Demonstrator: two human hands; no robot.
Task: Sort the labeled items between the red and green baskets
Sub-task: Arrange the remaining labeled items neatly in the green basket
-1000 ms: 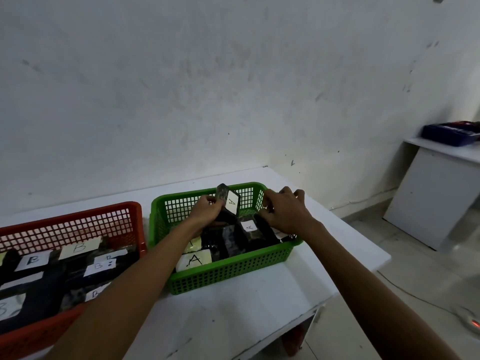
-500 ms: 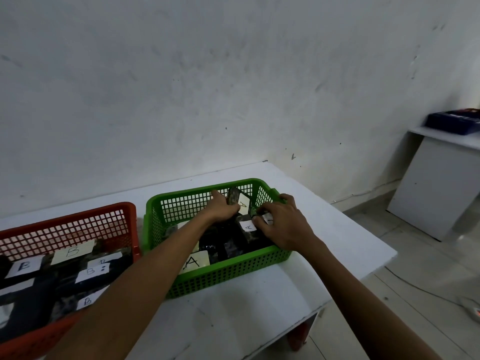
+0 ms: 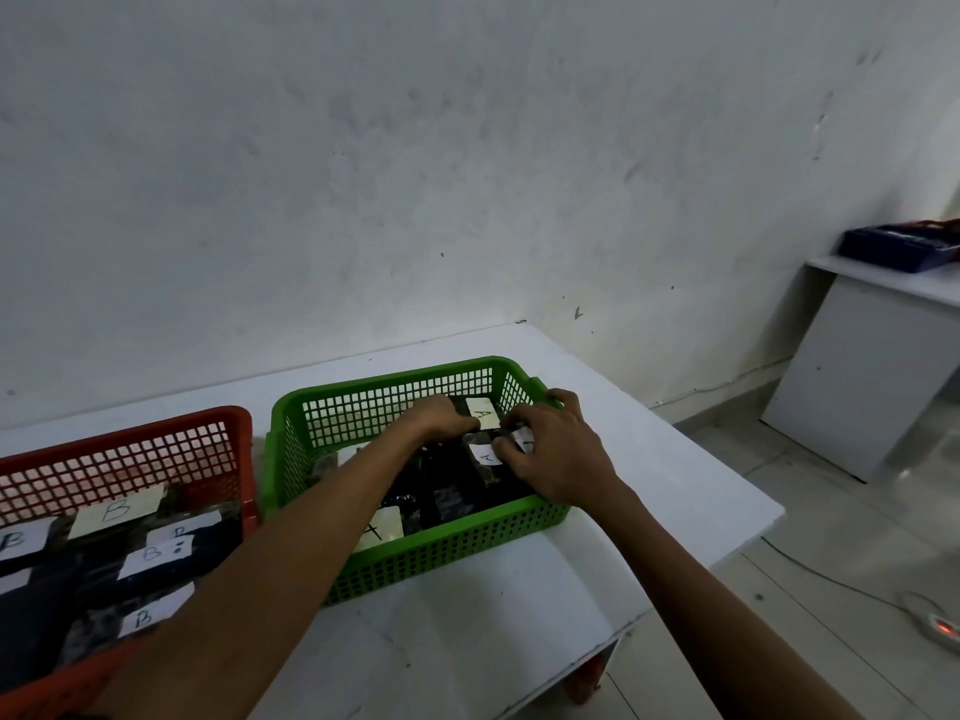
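Observation:
The green basket (image 3: 447,550) stands on the white table (image 3: 649,459) and holds several dark packets with white labels marked A. Both hands are inside it at its far right end. My left hand (image 3: 439,420) grips a dark packet with an A label (image 3: 482,412) that lies low against the far wall. My right hand (image 3: 553,452) rests its fingers on other A packets (image 3: 485,454) beside it. The red basket (image 3: 130,449) at the left holds dark packets labelled B (image 3: 115,511).
A plain white wall runs close behind the table. The table's right edge drops to a tiled floor with a cable and a lit power strip (image 3: 943,626). A second white table with a dark blue box (image 3: 898,246) stands at the far right.
My left hand has lowered the A packet from upright above the basket down into its far right corner. My right hand stayed on the packets beside it. The camera shifted slightly.

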